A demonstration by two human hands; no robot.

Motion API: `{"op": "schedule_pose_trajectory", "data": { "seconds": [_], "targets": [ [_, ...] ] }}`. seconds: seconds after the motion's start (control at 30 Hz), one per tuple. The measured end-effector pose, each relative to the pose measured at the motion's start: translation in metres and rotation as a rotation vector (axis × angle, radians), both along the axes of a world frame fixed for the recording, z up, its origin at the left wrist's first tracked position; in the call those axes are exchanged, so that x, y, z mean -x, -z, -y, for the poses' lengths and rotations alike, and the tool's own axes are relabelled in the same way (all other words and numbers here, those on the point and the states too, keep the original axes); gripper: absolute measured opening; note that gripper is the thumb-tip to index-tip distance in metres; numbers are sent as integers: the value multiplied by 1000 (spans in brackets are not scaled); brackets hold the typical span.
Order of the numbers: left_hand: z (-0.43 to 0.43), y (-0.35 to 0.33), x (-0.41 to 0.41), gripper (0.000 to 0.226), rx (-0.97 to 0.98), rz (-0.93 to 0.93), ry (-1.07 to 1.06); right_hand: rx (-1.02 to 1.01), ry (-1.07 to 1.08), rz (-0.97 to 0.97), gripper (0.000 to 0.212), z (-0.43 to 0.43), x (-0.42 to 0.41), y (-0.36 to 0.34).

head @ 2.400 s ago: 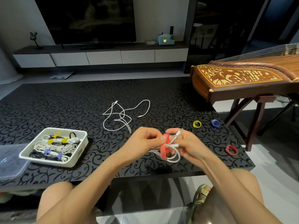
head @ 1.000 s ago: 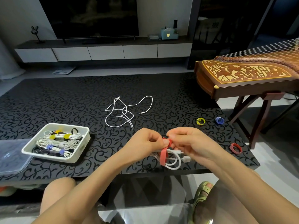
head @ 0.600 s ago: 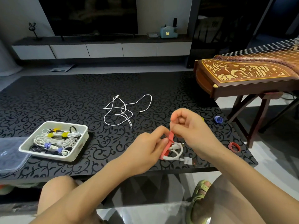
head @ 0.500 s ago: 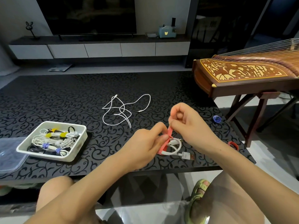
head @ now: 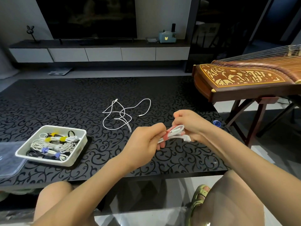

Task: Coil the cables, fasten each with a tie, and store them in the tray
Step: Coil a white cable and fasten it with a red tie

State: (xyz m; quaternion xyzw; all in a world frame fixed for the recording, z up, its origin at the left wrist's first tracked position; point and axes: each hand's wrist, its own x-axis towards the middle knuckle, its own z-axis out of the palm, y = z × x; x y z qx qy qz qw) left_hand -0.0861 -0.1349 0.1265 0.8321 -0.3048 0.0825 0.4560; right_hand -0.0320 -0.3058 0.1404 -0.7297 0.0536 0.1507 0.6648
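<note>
A coiled white cable (head: 175,131) is held between both hands above the table's front edge, with a red tie (head: 166,135) wrapped around it. My left hand (head: 145,141) grips the coil's left end at the tie. My right hand (head: 189,125) holds the coil's right end. A loose white cable (head: 121,115) lies uncoiled on the black patterned table (head: 65,108) beyond the hands. A white tray (head: 76,154) at the left holds several coiled cables bound with yellow and purple ties.
A blue tie (head: 217,123) lies on the table just right of my right hand. A clear plastic lid (head: 8,160) lies left of the tray. A wooden zither on a stand (head: 244,84) stands past the table's right edge. My knees are under the front edge.
The red tie's raised end has been drawn down and wrapped around the coil. The coil now lies flatter between both hands. My right hand has dropped from above the coil to its right end.
</note>
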Motion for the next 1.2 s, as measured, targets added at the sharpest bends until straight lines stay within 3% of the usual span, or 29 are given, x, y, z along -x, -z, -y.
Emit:
{"op": "schedule_pose_trajectory", "data": {
  "seconds": [0.1, 0.27, 0.33, 0.43, 0.53, 0.73, 0.9, 0.97, 1.07, 1.2],
  "targets": [
    [3, 4, -1, 29, 50, -102, -20, -84, 78, -156, 43, 1, -2, 17],
    [11, 21, -7, 25, 293, -522, -22, -444, 108, -427, 42, -3, 14, 61],
    [11, 28, -11, 23, 314, -568, -92, -532, 157, -469, 47, -5, 19, 78],
    [8, 36, -14, 23, 256, -586, -191, -670, 293, -563, 32, -7, 28, 99],
    [6, 42, -12, 22, 290, -704, -154, -692, 308, -541, 31, -10, 32, 108],
    [9, 42, -15, 25, 569, -878, -58, -603, 310, -521, 33, -16, 32, 104],
    [8, 44, -20, 21, 753, -898, -207, -646, 211, -597, 36, -18, 52, 86],
    [6, 45, -20, 22, 722, -848, -283, -628, 141, -605, 36, -17, 61, 76],
    [10, 45, -19, 22, 515, -625, -350, -561, 33, -594, 34, -18, 67, 61],
    [17, 46, -12, 12, 113, -167, -382, -499, -63, -554, 28, -19, 61, 37]
  ]
}}
